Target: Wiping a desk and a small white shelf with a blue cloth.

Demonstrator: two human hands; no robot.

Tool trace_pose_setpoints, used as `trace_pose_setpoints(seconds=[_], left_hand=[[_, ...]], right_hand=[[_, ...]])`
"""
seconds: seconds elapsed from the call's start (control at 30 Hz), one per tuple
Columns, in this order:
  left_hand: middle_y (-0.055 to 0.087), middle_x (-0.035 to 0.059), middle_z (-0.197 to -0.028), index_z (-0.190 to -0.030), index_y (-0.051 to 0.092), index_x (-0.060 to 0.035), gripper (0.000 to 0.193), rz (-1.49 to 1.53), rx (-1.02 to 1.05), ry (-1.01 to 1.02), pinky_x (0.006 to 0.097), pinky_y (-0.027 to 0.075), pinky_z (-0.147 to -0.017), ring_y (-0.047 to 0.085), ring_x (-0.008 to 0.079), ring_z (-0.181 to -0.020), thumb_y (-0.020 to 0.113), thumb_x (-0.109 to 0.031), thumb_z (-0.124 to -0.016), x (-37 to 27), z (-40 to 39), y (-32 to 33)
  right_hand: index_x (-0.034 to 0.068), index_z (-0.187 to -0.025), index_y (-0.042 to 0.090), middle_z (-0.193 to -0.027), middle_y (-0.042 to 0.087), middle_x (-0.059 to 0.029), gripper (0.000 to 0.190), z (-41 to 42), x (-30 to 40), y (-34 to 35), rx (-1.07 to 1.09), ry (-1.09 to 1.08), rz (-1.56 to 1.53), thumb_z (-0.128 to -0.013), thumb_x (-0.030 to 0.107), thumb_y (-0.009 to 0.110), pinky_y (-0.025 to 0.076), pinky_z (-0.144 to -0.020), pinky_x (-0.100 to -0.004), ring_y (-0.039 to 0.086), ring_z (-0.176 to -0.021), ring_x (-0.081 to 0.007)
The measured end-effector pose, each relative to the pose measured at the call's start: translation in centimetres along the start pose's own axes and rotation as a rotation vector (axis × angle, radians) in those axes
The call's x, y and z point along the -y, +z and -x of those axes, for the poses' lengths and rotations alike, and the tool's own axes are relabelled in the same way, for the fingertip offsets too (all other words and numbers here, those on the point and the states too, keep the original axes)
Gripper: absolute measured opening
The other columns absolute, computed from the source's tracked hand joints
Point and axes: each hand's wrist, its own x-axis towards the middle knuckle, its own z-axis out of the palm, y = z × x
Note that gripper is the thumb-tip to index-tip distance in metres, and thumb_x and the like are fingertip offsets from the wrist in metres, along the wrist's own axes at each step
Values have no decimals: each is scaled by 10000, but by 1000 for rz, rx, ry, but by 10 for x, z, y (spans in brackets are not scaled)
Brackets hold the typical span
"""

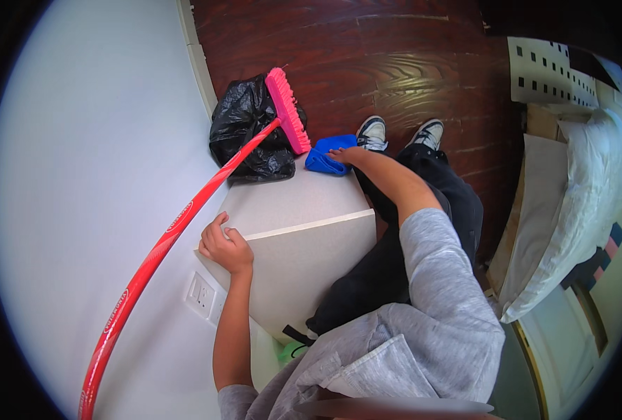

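Note:
A folded blue cloth (328, 157) lies against the far side of a white cabinet (311, 262), and my right hand (344, 155) is on it with the fingers pressed to its folds. My left hand (227, 244) rests at the cabinet's near-wall corner, fingers loosely curled and apart, holding nothing. Left of the cloth, a broom's pink head (288, 113) stands against a black plastic bag (245, 126). The broom's red handle (177, 223) slants down to the lower left, past my left hand without visible contact.
The white wall (95, 131) runs along the left, with a socket plate (201, 294) beside the cabinet. My shoes (372, 133) stand on the dark red wooden floor (416, 68). White bedding (579, 205) is at the right. Something green (291, 353) shows near my waist.

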Motion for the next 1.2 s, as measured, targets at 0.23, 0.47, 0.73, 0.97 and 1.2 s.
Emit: trace_pose_setpoints(seconds=[0.23, 0.47, 0.73, 0.97, 1.2], left_hand=[[678, 2, -1024, -1079, 638, -106, 309, 101, -29, 30, 385, 305, -967, 571, 213, -1037, 478, -107, -814, -25, -9, 7], [679, -5, -1016, -1054, 645, -136, 265, -1, -113, -77, 398, 324, -950, 586, 201, -1025, 509, -147, -828, 20, 10, -6], [685, 36, -1011, -1017, 669, -155, 222, 36, -223, -78, 431, 372, -924, 608, 233, -994, 521, -163, -852, 13, 4, 4], [594, 161, -1135, -1164, 573, -6, 343, 538, -577, 228, 473, 372, -1001, 513, 352, -1122, 530, 2, -823, 16, 70, -36], [504, 125, -1391, -1334, 511, -65, 422, 576, -97, 434, 457, 311, -1115, 437, 331, -1322, 468, -118, -918, 55, 182, -18]], right_hand=[[215, -1547, 198, -1619, 136, -74, 655, -2, -32, 12, -160, -283, 140, -967, 500, 307, 218, -1174, -479, 222, -1458, -346], [46, -1231, 626, -1210, 647, -141, 400, 209, 123, -38, -172, -799, -444, -918, 292, 594, 433, -964, -372, 596, -1092, -247], [146, -1411, 477, -1537, 310, -194, 655, 298, 290, 105, -1040, -447, 351, -837, 405, 655, 206, -1125, -603, 210, -1405, -506], [114, -1320, 565, -1521, 303, -208, 624, 262, 352, 183, -969, -288, 400, -773, 374, 716, 343, -1068, -539, 292, -1369, -438], [117, -1214, 615, -1437, 413, -163, 432, 257, 314, 173, -915, -473, 520, -809, 250, 681, 458, -1003, -419, 390, -1312, -349]])
